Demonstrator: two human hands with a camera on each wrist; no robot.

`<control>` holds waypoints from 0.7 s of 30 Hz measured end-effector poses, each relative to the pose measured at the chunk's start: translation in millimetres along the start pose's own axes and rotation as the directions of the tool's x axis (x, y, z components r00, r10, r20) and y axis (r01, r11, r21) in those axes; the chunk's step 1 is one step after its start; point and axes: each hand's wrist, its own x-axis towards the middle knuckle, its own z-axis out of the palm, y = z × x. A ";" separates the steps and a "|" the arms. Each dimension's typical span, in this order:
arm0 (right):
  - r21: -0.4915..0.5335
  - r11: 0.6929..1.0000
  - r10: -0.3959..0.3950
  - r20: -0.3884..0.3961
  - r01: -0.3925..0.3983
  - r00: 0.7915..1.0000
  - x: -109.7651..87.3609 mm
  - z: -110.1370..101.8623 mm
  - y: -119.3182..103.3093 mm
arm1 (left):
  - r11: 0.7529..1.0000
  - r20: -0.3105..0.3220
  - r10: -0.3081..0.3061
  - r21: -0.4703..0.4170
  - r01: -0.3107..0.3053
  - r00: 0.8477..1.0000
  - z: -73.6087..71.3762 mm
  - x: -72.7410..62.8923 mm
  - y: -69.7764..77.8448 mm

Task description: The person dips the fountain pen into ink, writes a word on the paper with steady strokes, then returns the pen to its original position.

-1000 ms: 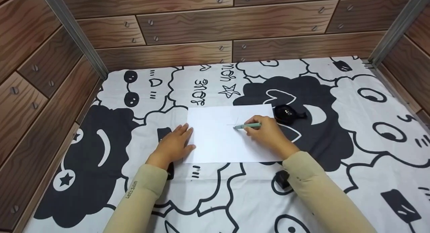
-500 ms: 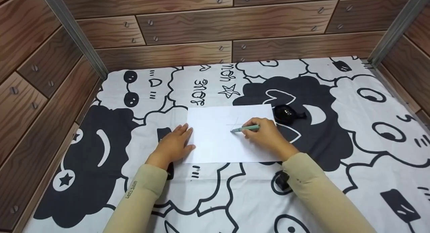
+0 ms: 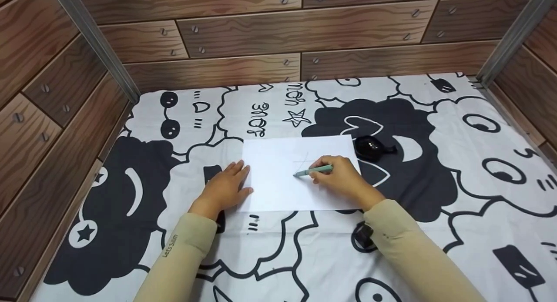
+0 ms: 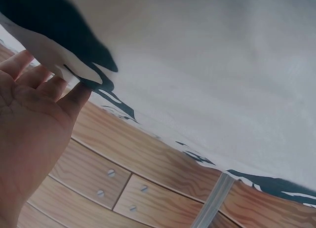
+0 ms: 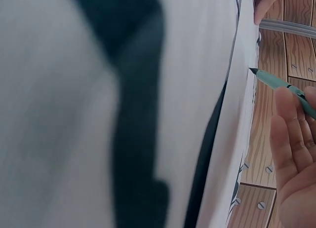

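Observation:
A white sheet of paper (image 3: 270,184) lies flat on the patterned cloth, with a few thin pencil-like strokes in its upper middle. My right hand (image 3: 341,176) pinches a green pen (image 3: 320,169), its dark tip down at the paper at the lower end of a slanting stroke. In the right wrist view the pen (image 5: 274,81) points toward the sheet with fingers curled round its barrel. My left hand (image 3: 224,189) rests on the paper's left edge, fingers spread and fairly straight; the left wrist view shows its palm side (image 4: 37,114).
A glossy black rounded object with a narrow neck (image 3: 372,149) stands just beyond the paper's right edge. Beside the right sleeve lies a small black item (image 3: 363,236). A black-and-white cartoon cloth (image 3: 261,249) covers the table, and wood-patterned walls (image 3: 243,36) enclose the back and sides.
My right hand and the pen have moved down and to the left across the paper, lengthening a slanting stroke. The left hand has stayed in place.

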 end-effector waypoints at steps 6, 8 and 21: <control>0.012 0.999 -0.031 0.006 0.031 1.000 -0.6 0.7 -2.5 | 1.000 0.003 -0.007 -0.002 0.007 1.000 -0.2 -0.4 0.1; 0.021 0.999 -0.043 0.002 0.043 0.999 -0.2 0.6 -2.5 | 1.000 0.002 -0.006 -0.002 0.006 1.000 -0.1 -0.6 -0.2; 0.014 0.999 -0.040 -0.087 0.041 0.995 5.1 -9.0 2.1 | 1.000 -0.004 0.000 -0.007 0.000 1.000 0.4 -0.3 -1.1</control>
